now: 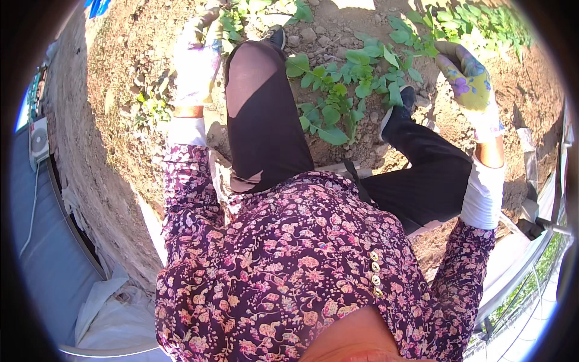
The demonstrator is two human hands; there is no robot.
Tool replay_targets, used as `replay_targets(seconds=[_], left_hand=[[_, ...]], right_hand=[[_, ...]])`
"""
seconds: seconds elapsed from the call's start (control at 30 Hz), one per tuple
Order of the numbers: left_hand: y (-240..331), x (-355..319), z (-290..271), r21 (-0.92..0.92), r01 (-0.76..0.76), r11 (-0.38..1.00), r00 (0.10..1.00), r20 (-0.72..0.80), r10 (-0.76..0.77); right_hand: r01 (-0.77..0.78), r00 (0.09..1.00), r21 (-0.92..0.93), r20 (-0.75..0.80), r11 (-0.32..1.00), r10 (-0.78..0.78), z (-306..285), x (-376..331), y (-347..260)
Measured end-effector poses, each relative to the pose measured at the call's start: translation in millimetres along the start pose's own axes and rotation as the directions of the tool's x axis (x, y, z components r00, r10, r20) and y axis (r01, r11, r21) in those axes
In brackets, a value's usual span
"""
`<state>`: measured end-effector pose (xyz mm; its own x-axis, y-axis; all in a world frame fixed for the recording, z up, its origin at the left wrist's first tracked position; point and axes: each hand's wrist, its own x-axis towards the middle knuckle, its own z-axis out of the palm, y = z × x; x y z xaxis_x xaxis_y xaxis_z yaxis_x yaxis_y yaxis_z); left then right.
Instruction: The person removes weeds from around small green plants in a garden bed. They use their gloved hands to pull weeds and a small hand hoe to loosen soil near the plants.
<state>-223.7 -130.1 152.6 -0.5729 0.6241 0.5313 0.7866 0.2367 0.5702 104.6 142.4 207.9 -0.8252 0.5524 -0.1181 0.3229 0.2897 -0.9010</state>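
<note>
My left hand (199, 57), in a pale patterned glove washed out by sunlight, reaches to low green plants (235, 24) left of my knee. Its fingers are bent in, and whatever they hold does not show. On the other side, my right hand (467, 78) wears a yellow glove with purple flowers and a dark grey finger coating. The fingers are curled together at a green leaf (427, 47) on the edge of a plant. Between my legs grows a leafy plant (332, 108) with rounded, lobed leaves.
My dark shoes (398, 111) stand on dry, cloddy soil (313, 36), one close beside the leafy plant. More green plants (476, 24) grow at the far right. A grey wall (48, 217) with a white boxed unit (38, 140) runs along the left. Metal framing and sheeting (518, 265) line the right.
</note>
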Motion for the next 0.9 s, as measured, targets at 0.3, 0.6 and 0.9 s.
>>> replay_targets(seconds=[0.3,0.6,0.9], left_hand=[[-121.1,-161.3,-5.8,0.247,0.797,0.552,0.523,0.175,-0.834],[-253.3,-84.6,96.7,0.569,0.418,0.708,0.501,0.505,-0.703],[-334.3,-27.1,157.4,0.592,0.374,0.713,0.491,0.526,-0.694]], right_hand=[[-0.058,0.992,-0.231,-0.126,0.971,0.030,60.7,-4.0,-30.3],[-0.139,0.990,-0.230,-0.045,0.963,0.132,98.7,70.0,-9.1],[-0.424,0.904,-0.172,-0.024,0.889,0.427,126.4,103.9,53.1]])
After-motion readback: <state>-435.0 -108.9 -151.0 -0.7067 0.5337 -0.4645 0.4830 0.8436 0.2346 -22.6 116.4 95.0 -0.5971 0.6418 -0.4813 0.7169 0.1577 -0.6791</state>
